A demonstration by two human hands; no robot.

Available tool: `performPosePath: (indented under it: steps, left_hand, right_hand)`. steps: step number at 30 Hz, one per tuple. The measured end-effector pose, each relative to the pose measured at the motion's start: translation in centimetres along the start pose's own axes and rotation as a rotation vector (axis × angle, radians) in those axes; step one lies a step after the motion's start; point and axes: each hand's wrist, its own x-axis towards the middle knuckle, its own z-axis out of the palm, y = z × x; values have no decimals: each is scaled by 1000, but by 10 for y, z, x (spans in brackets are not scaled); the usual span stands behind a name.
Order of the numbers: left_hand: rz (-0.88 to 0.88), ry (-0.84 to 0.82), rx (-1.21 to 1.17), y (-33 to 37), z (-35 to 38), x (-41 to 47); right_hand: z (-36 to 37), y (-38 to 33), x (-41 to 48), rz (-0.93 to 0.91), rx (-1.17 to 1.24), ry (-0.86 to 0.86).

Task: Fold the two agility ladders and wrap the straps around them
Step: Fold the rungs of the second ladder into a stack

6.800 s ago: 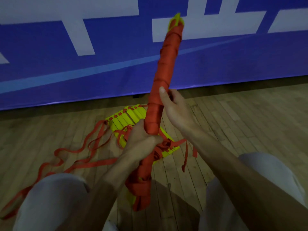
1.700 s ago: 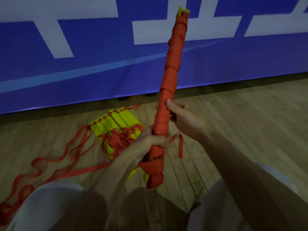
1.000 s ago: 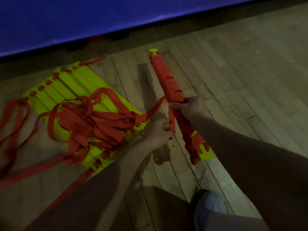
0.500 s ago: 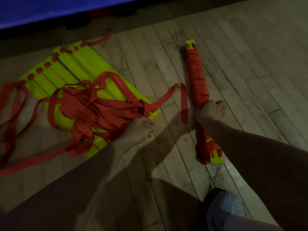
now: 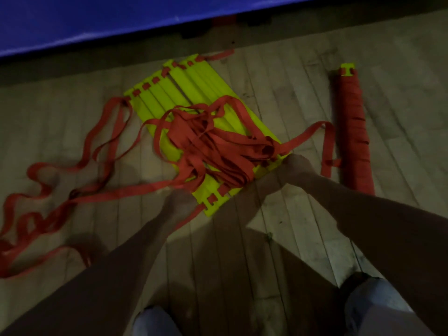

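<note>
Progress is half: wrapped ladder (image 5: 352,132) lies right, while your left hand (image 5: 180,202) and right hand (image 5: 294,166), grips unclear, reach the unfolded ladder (image 5: 194,93).

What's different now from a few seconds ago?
The wrapped ladder, earlier held upright in both hands, was laid on the floor at right and let go. The right hand and left hand moved to the near edge of the yellow rungs. The tangled straps stayed heaped on them.
</note>
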Motion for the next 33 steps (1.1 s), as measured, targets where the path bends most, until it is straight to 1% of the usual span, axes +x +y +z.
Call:
performPosePath:
  steps: [2, 4, 7, 9, 10, 12, 14, 16, 19, 21, 23, 26, 27, 29, 30, 33]
  left_hand:
    - [-28, 43, -10, -3, 7, -5]
    - [-29, 116, -79, 1, 19, -3]
    - [-134, 210, -323, 14, 32, 3]
    - [-213, 208, -458, 17, 44, 14]
    - [-249, 183, -492, 20, 49, 15]
    - [-280, 178, -545, 22, 57, 19]
    - [-293, 212, -583, 24, 63, 23]
    - [-286, 242, -577, 23, 67, 23]
    - [-245, 305, -422, 19, 65, 20]
    - [-217, 299, -411, 24, 55, 12]
    - [-184, 297, -410, 32, 40, 0]
    - [-77, 317, -351, 44, 9, -23]
    - [-38, 305, -360, 48, -1, -28]
    - [62, 335, -395, 58, -25, -44]
    - [114, 326, -398, 67, -40, -58]
    - [285, 258, -547, 103, -85, -120]
  right_hand:
    - [7, 4, 7, 38, 43, 52]
    - [11, 2, 15, 126, 142, 135]
    - [22, -2, 30, 198, 261, 160]
    - [32, -2, 37, 205, 330, 190]
    - [36, -3, 38, 219, 334, 205]
    - [42, -5, 39, 243, 267, 203]
    - [42, -7, 38, 252, 208, 192]
    - [41, -10, 36, 255, 223, 203]
    - [37, -16, 25, 212, 388, 233]
    - [27, -21, 11, 206, 482, 234]
    - [15, -25, -3, 199, 544, 182]
    - [-6, -36, -30, 182, 659, 60]
    - [-12, -42, -40, 188, 698, 17]
    - [-29, -56, -62, 143, 768, -31]
    - [-42, -64, -75, 100, 798, -38]
    - [-85, -88, -111, 33, 874, 3]
